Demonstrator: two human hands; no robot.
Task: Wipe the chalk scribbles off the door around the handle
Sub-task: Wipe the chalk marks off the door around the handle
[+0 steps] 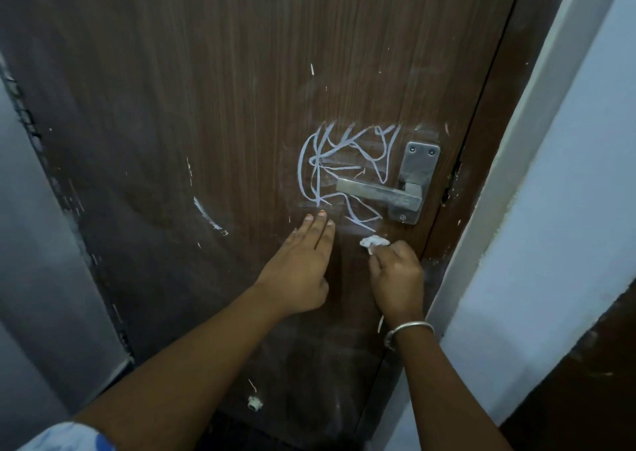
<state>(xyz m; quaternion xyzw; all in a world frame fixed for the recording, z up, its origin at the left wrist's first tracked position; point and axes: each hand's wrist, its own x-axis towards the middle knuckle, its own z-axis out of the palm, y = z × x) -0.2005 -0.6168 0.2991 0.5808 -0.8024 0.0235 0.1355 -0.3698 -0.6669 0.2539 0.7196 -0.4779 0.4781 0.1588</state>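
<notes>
White chalk scribbles cover the brown wooden door just left of the metal lever handle and its plate. More lines loop below the lever. My left hand lies flat on the door with fingers together, its tips touching just under the scribbles. My right hand is closed around a small crumpled white tissue, which presses on the door below the handle, at the lowest chalk lines. A faint smear shows around the tissue.
A separate chalk streak marks the door further left. The white door frame and wall stand close on the right, a grey wall on the left. A small white fitting sits low on the door.
</notes>
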